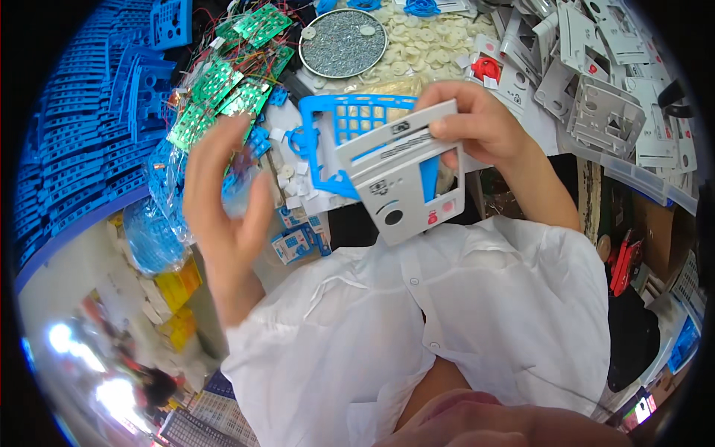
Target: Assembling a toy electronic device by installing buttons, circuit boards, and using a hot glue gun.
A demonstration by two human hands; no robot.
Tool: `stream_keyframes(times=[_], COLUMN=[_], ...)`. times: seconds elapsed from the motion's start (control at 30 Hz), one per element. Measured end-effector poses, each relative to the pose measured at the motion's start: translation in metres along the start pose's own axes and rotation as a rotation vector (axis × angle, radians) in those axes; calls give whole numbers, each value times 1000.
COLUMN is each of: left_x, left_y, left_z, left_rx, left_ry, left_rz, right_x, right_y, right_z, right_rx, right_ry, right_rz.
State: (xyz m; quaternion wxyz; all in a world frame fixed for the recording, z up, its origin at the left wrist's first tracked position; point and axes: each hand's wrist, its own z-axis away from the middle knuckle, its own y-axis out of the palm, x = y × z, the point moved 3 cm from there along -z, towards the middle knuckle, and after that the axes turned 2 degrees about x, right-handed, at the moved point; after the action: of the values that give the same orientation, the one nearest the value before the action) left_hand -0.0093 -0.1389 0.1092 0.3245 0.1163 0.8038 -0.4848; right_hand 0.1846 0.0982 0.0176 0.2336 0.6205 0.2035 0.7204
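My right hand (477, 119) grips a grey plastic faceplate (406, 182) with cut-out windows, together with a blue plastic grid frame (339, 138) lying behind it. Both are held up in front of my white sleeves. My left hand (223, 197) is raised beside them on the left, fingers apart and slightly curled, holding nothing that I can make out; it looks blurred. Small blue and white parts (298, 242) lie on the bench just below the left hand.
Green circuit boards with wires (223, 86) are heaped at the upper left. A round tray of small screws (342, 41) sits at the top beside white discs (417, 45). Stacked blue frames (89, 134) fill the left; grey faceplates (603, 82) pile at the upper right.
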Motion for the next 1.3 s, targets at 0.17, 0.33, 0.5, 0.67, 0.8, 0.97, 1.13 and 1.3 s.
stream_keyframes(times=[0.17,0.33,0.5,0.67,0.8,0.97,1.13,1.3], left_x=[14,42,32,23,32,33,26,24], left_y=[37,61,55,83,103,113,122,138], left_z=[-56,-40,-1,20,35,42,45,49], left_rx=[745,1040,607,266,19,-265,-395,-432], left_ry=[45,-362,-740,-735,-728,-657,-537,-426], left_rz=[212,597,922,1083,1244,1362,1301,1372], right_x=[7,23,61,102,94,20,-32,-77], right_y=[33,17,4,39,-4,-22,0,31], right_z=[-33,-29,1,14,23,23,37,42], right_rx=[232,196,190,-44,-310,-526,-557,-432], right_ry=[188,87,-457,-288,-651,-513,-125,-72], right_rz=[77,496,730,812,459,223,188,-263])
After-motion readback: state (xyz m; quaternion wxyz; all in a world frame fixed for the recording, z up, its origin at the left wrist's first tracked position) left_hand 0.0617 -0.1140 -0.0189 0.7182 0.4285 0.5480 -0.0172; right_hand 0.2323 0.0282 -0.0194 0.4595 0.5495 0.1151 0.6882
